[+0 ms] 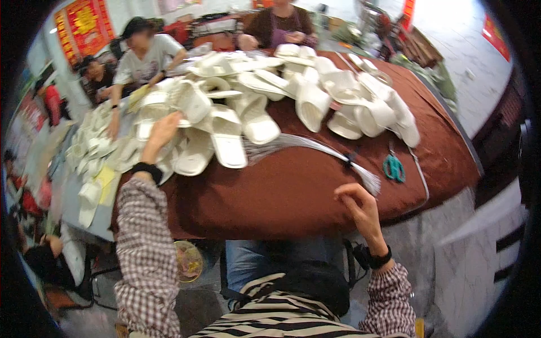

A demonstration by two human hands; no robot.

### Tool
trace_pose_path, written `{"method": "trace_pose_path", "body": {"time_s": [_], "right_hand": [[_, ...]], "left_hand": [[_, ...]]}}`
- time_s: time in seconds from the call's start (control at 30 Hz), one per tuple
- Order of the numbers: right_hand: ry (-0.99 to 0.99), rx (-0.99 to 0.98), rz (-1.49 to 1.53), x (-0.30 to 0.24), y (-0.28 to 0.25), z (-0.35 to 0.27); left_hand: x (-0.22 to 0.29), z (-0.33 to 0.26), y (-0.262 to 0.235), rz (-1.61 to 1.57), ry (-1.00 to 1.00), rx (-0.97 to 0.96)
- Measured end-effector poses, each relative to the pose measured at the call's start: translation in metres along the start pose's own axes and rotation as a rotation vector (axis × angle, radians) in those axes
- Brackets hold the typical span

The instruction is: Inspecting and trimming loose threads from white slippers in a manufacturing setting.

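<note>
White open-toed slippers point(225, 135) lie heaped on the brown-covered worktop point(293, 186), some sole-up, some on their sides, the left hand point(162, 130) resting on the pile's near edge. A bundle of thin clear strands point(315, 147) (bound near one end) lies flat just beside the heap, its tip by the right hand point(360, 209).

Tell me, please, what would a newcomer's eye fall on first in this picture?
First, the big heap of white slippers covering the far half of the brown-clothed table, with the left hand reaching into its near left edge. Then the long bundle of thin white ties lying in front of the heap, teal scissors beside it, above the right hand.
</note>
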State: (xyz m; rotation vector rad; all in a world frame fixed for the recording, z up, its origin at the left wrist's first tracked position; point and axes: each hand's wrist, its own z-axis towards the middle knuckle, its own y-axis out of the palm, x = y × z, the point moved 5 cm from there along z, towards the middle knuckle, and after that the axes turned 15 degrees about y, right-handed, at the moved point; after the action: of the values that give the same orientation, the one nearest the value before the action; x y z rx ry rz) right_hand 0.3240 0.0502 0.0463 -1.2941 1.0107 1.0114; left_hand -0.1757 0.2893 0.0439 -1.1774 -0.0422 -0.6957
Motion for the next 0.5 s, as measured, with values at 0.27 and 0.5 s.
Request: {"method": "trace_pose_path", "body": {"time_s": [0.27,0.5], "right_hand": [[0.047,0.325,0.121,0.009,-0.101,0.029],[0.111,0.322,-0.074,0.036,-0.163,0.126]], "left_hand": [[0.083,-0.043,-0.049,0.336,0.084,0.545],[0.194,-0.089,0.028,-0.059,0.260,0.331]]}}
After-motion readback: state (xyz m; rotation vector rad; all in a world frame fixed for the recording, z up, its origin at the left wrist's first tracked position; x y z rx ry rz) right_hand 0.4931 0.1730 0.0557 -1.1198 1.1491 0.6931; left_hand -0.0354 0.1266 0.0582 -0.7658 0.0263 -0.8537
